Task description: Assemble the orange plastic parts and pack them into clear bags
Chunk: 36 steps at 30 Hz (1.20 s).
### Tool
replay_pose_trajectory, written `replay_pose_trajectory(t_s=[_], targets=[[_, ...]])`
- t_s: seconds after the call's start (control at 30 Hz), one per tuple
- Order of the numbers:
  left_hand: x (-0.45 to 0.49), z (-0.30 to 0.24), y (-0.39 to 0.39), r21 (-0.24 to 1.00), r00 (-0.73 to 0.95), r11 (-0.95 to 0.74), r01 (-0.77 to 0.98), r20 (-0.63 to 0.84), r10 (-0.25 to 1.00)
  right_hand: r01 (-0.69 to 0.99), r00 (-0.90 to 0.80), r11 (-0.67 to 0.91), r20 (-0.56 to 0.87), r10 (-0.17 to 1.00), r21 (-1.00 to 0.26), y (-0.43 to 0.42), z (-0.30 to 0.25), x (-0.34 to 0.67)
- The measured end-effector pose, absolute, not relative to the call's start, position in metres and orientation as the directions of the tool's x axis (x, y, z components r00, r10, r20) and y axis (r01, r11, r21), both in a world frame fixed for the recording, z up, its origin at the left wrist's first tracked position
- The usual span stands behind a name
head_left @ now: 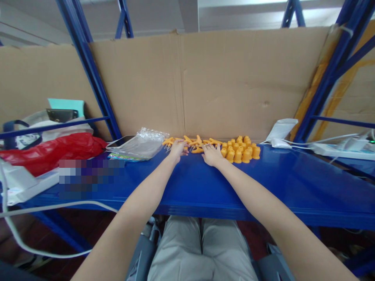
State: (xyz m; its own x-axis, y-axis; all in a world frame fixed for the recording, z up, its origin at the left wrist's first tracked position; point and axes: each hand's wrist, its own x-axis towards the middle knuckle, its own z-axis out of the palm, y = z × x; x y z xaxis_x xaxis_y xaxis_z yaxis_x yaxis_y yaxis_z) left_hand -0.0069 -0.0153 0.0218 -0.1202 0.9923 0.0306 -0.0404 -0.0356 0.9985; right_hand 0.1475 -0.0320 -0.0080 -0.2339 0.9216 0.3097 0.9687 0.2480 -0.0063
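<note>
Both my arms reach forward over a blue metal shelf point(263, 187). My left hand point(177, 150) rests among a scatter of flat orange plastic pieces with small chains point(193, 143), fingers curled on them. My right hand point(212, 154) lies palm down beside it, fingers touching the same pieces. Just right of my right hand stands a tight group of several upright orange bell-shaped pieces point(241, 150). What, if anything, either hand grips is hidden by the fingers.
A pile of clear plastic bags point(140, 145) lies left of the pieces, over a phone point(123, 140). A red bag point(49, 152) and white box sit at far left. A white pouch point(283, 130), cables and a power strip point(334, 150) are at right. Cardboard point(219, 82) backs the shelf.
</note>
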Motion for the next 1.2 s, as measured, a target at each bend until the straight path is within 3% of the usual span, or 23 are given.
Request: replay_pose_trajectory(t_s=[0.43, 0.77, 1.2], targets=[[-0.0059, 0.0233, -0.0196, 0.998, -0.098, -0.038, 0.041, 0.042, 0.994, 0.971, -0.23, 0.238, 0.314, 0.921, 0.014, -0.0356, -0.0042, 0.1441], [-0.0051, 0.0216, -0.0183, 0.997, -0.1, -0.049, 0.059, 0.055, 0.993, 0.99, -0.083, 0.114, 0.314, 0.946, -0.082, -0.0324, -0.006, 0.1427], [-0.005, 0.0211, -0.0173, 0.995, -0.096, -0.061, 0.083, 0.069, 0.993, 0.976, -0.093, 0.143, 0.276, 0.957, -0.165, -0.0269, -0.0114, 0.1455]])
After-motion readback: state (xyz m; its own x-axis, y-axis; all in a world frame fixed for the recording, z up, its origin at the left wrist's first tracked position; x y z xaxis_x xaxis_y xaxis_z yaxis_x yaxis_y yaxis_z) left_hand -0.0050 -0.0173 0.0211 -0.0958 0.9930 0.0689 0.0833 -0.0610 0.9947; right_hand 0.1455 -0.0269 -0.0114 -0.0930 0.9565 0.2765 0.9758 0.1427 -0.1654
